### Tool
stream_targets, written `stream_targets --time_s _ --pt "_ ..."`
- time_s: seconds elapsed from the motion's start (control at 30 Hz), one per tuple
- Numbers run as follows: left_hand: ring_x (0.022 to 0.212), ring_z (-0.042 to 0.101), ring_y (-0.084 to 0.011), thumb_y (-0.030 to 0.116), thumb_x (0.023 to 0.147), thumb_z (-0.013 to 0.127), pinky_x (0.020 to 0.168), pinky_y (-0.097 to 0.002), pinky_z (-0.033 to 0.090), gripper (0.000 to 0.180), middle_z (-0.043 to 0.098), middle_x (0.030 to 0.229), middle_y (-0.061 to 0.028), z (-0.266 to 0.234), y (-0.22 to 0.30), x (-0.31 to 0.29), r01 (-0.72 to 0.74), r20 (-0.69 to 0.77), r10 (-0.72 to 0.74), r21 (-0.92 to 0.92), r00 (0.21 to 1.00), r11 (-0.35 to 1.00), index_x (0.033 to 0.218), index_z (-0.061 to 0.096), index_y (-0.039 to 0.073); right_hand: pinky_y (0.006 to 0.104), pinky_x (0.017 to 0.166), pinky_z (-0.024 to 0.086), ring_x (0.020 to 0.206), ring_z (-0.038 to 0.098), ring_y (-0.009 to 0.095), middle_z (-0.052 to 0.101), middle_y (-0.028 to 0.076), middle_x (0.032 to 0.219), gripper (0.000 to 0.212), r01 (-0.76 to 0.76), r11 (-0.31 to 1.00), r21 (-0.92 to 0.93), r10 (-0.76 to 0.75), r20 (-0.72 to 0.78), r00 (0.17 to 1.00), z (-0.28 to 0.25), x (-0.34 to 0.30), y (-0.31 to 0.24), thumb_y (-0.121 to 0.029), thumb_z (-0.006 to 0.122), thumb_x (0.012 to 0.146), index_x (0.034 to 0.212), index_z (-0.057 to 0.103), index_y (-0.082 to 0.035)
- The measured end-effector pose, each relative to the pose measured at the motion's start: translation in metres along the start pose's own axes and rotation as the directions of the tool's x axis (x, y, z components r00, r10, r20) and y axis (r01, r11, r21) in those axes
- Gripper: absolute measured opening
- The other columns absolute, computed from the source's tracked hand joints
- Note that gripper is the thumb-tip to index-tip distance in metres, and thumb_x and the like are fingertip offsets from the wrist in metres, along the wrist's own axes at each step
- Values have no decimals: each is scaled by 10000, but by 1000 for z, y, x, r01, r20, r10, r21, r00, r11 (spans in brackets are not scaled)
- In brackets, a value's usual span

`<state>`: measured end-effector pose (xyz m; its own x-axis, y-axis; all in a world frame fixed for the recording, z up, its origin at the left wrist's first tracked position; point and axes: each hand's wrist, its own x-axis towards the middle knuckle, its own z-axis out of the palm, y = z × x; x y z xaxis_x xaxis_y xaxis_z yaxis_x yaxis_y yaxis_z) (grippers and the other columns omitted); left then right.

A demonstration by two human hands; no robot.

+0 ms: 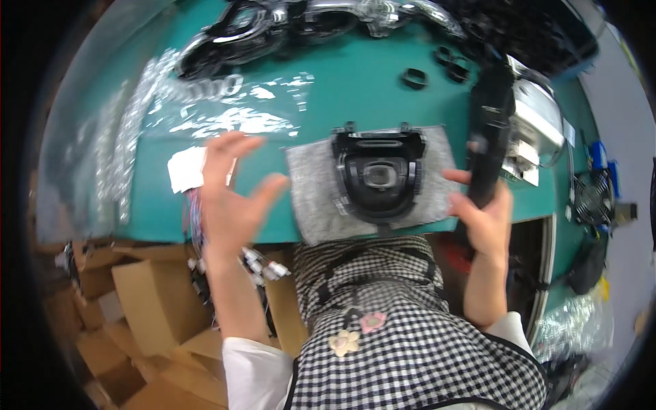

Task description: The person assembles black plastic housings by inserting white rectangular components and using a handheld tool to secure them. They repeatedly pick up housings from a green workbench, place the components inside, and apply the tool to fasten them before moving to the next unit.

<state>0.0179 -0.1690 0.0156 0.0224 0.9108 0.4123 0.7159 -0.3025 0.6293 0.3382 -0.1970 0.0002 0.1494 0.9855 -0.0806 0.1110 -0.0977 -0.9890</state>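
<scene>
A black plastic housing [380,198] with a clear lens-like window at its centre lies on a grey cloth [307,184] in front of me. Fingers spread and smeared by motion, my left hand [236,198] hovers empty to the left of the cloth. Beside it are a white piece of paper or label [186,170] and thin coloured wires [195,215]. At the cloth's right side my right hand [488,222] grips the lower end of a long black tool-like object [490,130]. Blur hides the kind of that object.
Shiny black and clear moulded parts [273,31] line the far edge. Clear plastic bags [225,109] lie at the left; black rings [414,78] sit far right of centre. A white device [536,116] stands right, near a fan [592,195]. Cardboard boxes [160,294] stand below the left edge.
</scene>
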Motion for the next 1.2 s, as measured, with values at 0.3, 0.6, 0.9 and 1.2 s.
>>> stream_targets --time_s 0.3,0.6,0.9,1.2 --pt "1131 460 -287 149 491 842 952 -408 358 673 521 1167 -92 -51 -87 25 -63 463 -362 681 809 730 1118 600 118 240 567 447 571 563 140 575 62 675 816 240 938 252 -214 -125 969 -19 -7 -6 -201 731 714 1366 326 77" --pt "1211 469 -251 202 549 772 1030 -396 357 760 523 1252 -107 -64 -83 34 206 286 -231 116 930 972 1238 506 23 301 568 498 581 575 177 570 97 722 787 592 752 291 -477 -379 793 -69 1 -26 -94 646 782 1413 201 57" --pt "1156 501 -220 538 599 782 913 -304 388 997 547 1224 -139 -10 -2 5 174 68 -162 -487 985 856 1314 450 -72 283 630 509 570 593 161 601 91 659 754 830 557 -14 -708 -531 466 -84 49 -40 -78 644 802 1379 187 87" --pt "1087 523 -226 344 543 819 943 -346 389 781 554 1138 -109 52 36 -3 172 255 -56 -460 965 871 1174 566 -41 295 630 504 612 605 209 608 132 690 866 722 601 342 -768 -3 640 -109 69 -17 -20 671 661 1373 190 93"
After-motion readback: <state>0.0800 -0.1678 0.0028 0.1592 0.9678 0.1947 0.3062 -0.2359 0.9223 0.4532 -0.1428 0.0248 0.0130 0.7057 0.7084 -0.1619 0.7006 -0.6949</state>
